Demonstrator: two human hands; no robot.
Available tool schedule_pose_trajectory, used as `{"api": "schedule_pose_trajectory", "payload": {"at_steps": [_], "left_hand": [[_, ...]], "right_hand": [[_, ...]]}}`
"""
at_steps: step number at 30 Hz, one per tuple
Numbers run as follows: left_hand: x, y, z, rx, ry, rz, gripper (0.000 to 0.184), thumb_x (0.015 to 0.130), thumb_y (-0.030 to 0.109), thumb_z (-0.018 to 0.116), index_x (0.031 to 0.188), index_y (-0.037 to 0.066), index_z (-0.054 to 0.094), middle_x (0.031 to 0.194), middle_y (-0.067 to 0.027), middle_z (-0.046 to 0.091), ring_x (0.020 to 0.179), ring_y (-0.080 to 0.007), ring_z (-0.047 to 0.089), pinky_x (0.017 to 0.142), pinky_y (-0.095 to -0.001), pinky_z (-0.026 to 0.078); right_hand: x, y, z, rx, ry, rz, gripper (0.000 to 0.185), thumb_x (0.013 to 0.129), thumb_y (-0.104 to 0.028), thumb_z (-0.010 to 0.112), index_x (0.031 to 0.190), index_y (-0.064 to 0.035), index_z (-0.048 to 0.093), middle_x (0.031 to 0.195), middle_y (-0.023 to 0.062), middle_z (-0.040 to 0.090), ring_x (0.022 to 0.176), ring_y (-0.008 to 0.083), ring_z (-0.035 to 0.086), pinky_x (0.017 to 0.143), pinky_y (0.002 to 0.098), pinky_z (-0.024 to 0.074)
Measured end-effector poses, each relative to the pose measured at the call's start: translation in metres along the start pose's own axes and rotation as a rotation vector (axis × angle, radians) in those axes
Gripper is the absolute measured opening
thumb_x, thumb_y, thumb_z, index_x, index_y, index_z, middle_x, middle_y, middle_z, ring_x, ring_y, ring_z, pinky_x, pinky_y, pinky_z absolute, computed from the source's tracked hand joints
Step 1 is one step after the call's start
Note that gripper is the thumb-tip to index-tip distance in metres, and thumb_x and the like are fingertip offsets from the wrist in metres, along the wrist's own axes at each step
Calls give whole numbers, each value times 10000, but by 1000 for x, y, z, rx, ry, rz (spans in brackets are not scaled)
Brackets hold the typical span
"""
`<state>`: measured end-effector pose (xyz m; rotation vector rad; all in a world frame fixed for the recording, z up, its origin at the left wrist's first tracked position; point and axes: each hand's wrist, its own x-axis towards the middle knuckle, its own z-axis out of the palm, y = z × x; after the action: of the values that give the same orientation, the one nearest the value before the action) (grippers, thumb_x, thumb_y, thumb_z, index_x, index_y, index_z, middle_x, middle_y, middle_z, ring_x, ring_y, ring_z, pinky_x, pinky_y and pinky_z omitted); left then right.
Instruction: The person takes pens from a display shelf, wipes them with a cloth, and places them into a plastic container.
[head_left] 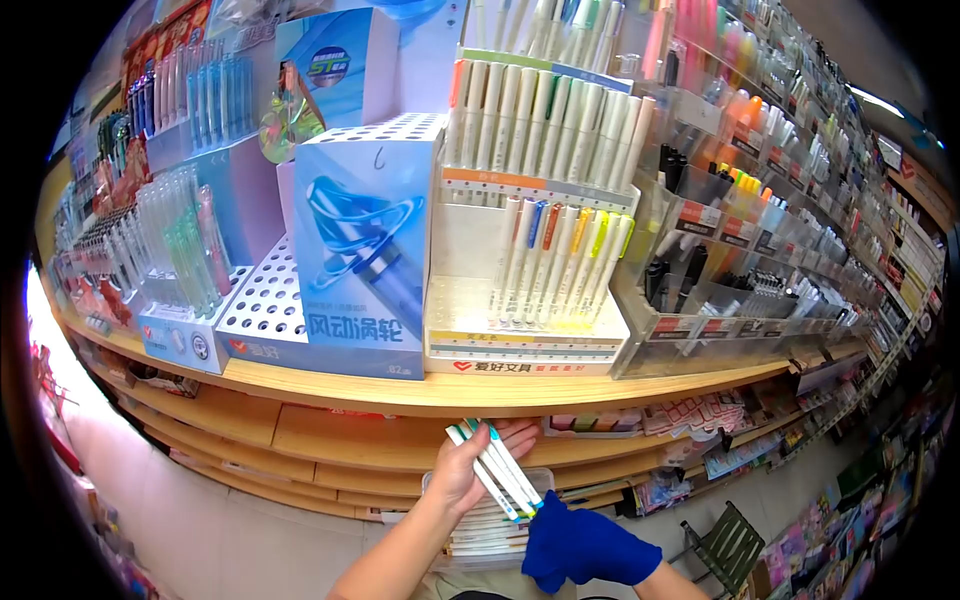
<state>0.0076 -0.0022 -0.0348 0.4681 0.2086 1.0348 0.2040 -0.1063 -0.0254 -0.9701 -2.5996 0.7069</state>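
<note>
My left hand (pixel 462 474) is closed around several slim white markers (pixel 497 474) with blue-green ends, fanned slightly apart, below the shelf edge. A deep blue cloth (pixel 585 543) covers my right hand, hiding its fingers; it appears bunched in that hand. The cloth touches or lies very near the lower ends of the markers. Under both hands a clear plastic box (pixel 475 560) contains a stack of white pens, partly hidden by my left forearm.
Above, a wooden shelf (pixel 400 392) bears a tiered white marker rack (pixel 465 300), a blue display box (pixel 365 240) and clear pen holders (pixel 735 325). Lower wooden shelves (pixel 300 440) run beneath. A dark green folding stool (pixel 730 547) stands at the lower right.
</note>
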Motion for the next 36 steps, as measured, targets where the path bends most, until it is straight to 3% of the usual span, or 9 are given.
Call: {"api": "schedule_pose_trajectory", "payload": {"at_steps": [4, 10, 14, 17, 19, 22, 30, 34, 36], "left_hand": [[-4, -6, -2, -92, -45, -85, 338, 912, 242, 562, 1124, -12, 491, 1372, -307, 349, 1290, -435, 353, 1095, -516, 297], [-4, -28, 3, -49, -129, -139, 306, 888, 263, 598, 1097, 47, 539, 1339, -304, 415, 1319, -389, 337, 1106, -491, 265], [-9, -32, 13, 219, -54, -49, 206, 891, 247, 612, 961, 60, 562, 1061, -136, 593, 1241, -340, 460, 933, -440, 469], [-7, -23, 0, 126, -15, -111, 208, 892, 251, 611, 958, 60, 565, 1062, -134, 592, 1248, -335, 453, 907, -428, 484], [-6, -22, -10, 69, -55, -128, 226, 907, 280, 579, 970, 64, 568, 1227, -183, 530, 1315, -329, 360, 1034, -455, 361], [-1, -21, -26, -21, -99, -129, 242, 924, 299, 537, 993, 70, 574, 1408, -221, 375, 1370, -328, 259, 1152, -461, 128], [-2, -16, -24, -141, -217, -148, 262, 883, 304, 600, 1004, 72, 577, 1361, -230, 433, 1345, -330, 312, 1157, -464, 132], [-2, -25, -14, -11, -265, -137, 285, 866, 309, 634, 985, 59, 564, 1343, -271, 433, 1343, -322, 322, 1139, -456, 178], [-5, -27, -7, 129, -253, -127, 331, 867, 338, 636, 1008, 58, 532, 1322, -277, 450, 1303, -319, 383, 1030, -428, 359]], "right_hand": [[9, -23, -32, 29, 158, 294, 169, 712, -206, 677, 813, -96, 600, 794, 110, 582, 790, 321, 559, 677, 408, 447], [29, -6, -38, -29, 143, 97, 262, 753, -182, 649, 955, -39, 565, 899, 158, 568, 846, 330, 543, 740, 404, 440], [53, 6, -10, 13, 228, -28, 325, 750, -174, 657, 995, 7, 542, 942, 188, 560, 886, 343, 530, 803, 403, 427], [56, 12, 6, -93, 210, -78, 339, 722, -167, 670, 964, 29, 535, 933, 207, 556, 897, 354, 529, 820, 398, 426], [58, -2, 1, -188, 252, -90, 93, 724, -106, 587, 771, -69, 517, 686, 109, 499, 653, 282, 515, 569, 387, 391], [43, -25, -17, -138, 106, 19, 111, 718, -143, 593, 683, -144, 487, 628, 61, 472, 629, 260, 523, 533, 371, 360], [23, -11, -25, 24, 70, 179, 176, 775, -191, 647, 934, -120, 622, 833, 97, 611, 786, 326, 578, 659, 414, 464], [37, -1, -19, 144, 219, 62, 221, 777, -158, 640, 971, -64, 591, 917, 141, 588, 819, 322, 570, 683, 403, 461], [46, 4, -8, 245, 164, 124, 232, 777, -146, 638, 972, -36, 576, 922, 147, 577, 810, 306, 562, 699, 393, 448]]}}
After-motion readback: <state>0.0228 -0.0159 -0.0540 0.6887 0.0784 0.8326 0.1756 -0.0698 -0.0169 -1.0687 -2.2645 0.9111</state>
